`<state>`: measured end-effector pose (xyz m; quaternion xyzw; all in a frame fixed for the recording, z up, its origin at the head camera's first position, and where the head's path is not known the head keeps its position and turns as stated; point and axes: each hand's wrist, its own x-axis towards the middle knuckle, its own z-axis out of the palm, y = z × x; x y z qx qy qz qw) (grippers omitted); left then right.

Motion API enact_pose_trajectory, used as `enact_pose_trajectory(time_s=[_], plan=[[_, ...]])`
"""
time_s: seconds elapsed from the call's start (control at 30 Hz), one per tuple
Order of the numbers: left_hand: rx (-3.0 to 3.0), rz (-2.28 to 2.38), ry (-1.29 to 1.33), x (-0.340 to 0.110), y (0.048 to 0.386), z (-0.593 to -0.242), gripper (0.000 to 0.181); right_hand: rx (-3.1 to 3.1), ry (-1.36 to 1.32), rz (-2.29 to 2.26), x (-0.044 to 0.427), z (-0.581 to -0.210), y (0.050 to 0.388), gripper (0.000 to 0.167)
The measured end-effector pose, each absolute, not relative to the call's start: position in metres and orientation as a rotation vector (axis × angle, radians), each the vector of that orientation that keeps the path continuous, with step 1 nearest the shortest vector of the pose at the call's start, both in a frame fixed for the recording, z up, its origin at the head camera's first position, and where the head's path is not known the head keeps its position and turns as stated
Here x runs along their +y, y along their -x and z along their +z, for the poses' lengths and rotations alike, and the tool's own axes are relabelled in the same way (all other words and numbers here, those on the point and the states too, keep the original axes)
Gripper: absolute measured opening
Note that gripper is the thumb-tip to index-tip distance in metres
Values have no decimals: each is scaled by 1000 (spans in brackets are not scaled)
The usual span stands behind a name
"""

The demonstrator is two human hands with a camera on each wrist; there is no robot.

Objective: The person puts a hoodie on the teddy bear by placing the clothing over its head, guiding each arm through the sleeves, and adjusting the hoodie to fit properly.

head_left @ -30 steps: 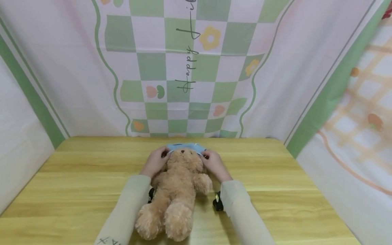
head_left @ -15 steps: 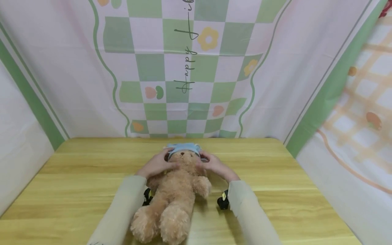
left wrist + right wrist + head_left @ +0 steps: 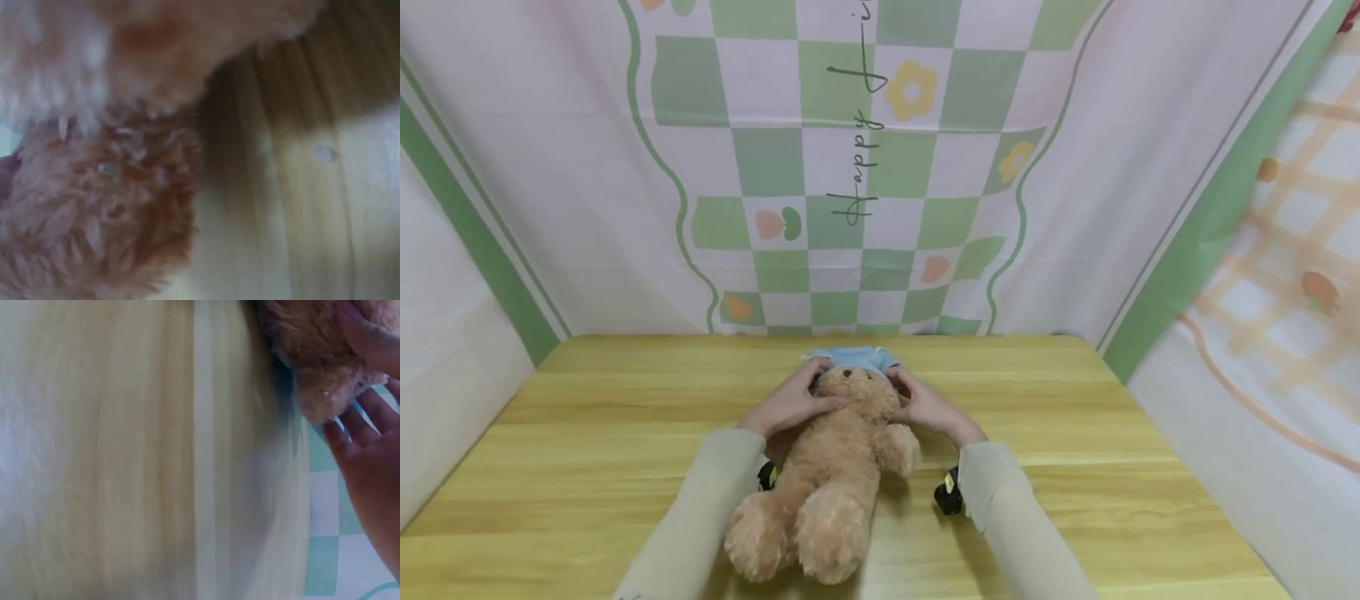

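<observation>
A tan, fluffy teddy bear (image 3: 835,454) lies on its back on the table, feet toward me. Over the top of its head is a light blue fabric piece (image 3: 853,358), its kind unclear. My left hand (image 3: 790,404) holds one side of the head, thumb on the cheek and fingers near the blue fabric's edge. On the other side my right hand (image 3: 931,410) holds it too; in the right wrist view the thumb (image 3: 369,340) lies on the fur and the fingers reach behind. Blurred bear fur (image 3: 106,206) fills much of the left wrist view.
The wooden table (image 3: 1075,450) runs back to a hanging cloth (image 3: 842,167) with green checks. More printed fabric (image 3: 1292,275) hangs at the right. A black wrist device (image 3: 949,492) shows under the right sleeve.
My fingers have shifted from the blue fabric's edges to around the sides of the bear's head, with both thumbs moving down toward its cheeks. The fabric's shape has changed slightly.
</observation>
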<state>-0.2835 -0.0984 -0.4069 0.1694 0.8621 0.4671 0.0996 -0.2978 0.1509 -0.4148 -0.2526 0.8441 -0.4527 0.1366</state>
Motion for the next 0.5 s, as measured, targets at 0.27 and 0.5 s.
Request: enact_pose_trajectory(time_s=[0.27,0.5], plan=[[2703,1358,-553,-93,279,-409,44,2601,638,-1322,145,-417,297,39],[2904,1273,-523,-85,275,-411,39,2778,658,-1277,138,-416,296,28]])
